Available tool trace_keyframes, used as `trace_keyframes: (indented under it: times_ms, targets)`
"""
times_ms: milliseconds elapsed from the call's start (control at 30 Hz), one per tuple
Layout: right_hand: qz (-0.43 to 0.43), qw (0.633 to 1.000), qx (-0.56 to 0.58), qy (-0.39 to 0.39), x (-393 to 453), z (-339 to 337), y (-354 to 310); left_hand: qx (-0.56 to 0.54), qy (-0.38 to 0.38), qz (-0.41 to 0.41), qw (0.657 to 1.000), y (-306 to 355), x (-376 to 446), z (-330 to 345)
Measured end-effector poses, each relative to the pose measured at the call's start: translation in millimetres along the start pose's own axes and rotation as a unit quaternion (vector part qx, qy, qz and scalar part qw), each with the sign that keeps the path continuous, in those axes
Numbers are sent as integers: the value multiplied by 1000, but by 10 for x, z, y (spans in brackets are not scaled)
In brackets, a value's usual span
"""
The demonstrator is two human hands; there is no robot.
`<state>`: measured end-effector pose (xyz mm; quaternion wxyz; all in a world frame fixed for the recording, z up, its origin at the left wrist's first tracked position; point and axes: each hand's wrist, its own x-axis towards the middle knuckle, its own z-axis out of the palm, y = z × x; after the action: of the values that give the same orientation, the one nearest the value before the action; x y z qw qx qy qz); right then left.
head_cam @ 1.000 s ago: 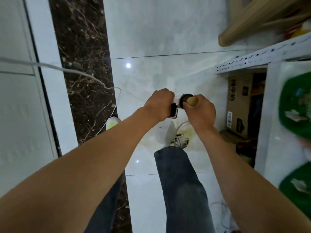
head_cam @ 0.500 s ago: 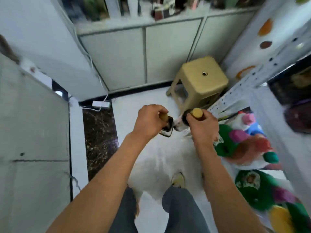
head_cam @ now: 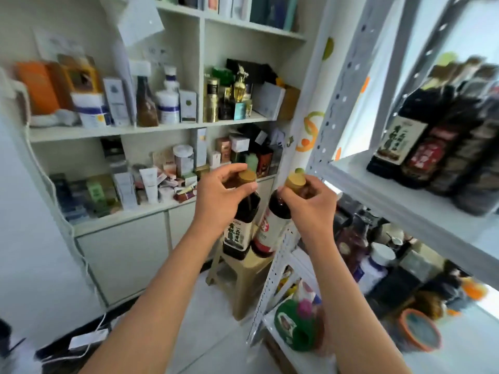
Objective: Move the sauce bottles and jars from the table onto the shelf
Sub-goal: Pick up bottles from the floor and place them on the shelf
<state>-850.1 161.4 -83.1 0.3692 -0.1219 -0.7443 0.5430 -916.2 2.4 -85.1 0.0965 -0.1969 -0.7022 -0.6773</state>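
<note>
I carry two dark sauce bottles with yellow caps, side by side in front of me. My left hand (head_cam: 220, 197) grips the neck of the bottle with the beige label (head_cam: 240, 230). My right hand (head_cam: 310, 205) grips the neck of the bottle with the red and white label (head_cam: 270, 228). Both hang upright below my fists. The white metal shelf (head_cam: 383, 195) is to the right, and several dark sauce bottles (head_cam: 429, 139) stand on its upper board. The table is out of view.
A white wall cabinet (head_cam: 151, 130) full of boxes and bottles faces me. A beige plastic stool (head_cam: 243, 279) stands on the floor below the carried bottles. The shelf's perforated post (head_cam: 272, 279) rises close by my right forearm. Lower shelf boards hold jars and green packets (head_cam: 294, 325).
My view has swung up from the floor to the cabinet and shelf. Both hands have lifted the bottles higher, and the bottles now hang upright instead of pointing away from me.
</note>
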Motion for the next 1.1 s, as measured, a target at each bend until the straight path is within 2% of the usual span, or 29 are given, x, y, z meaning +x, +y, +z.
trace_keyframes:
  times_ms: [200,367,600,733,1100]
  targets:
    - [-61,997,9,52,329,-493,-851,-86,-38,32,995,775,401,289]
    - [-98,990,5,98,497,-1022,-1246,-155,-90,70,981,1350,503,808]
    - [-147,978,42,140,914,-1826,-1614,-163,-158,163,960,2123,681,1536]
    - [-171,974,24,148,1087,-2177,-1630,-198,-173,160,952,2248,733,1944]
    - [-117,968,-59,215,1301,-2745,-1247,-204,-221,125,946,2089,744,2891]
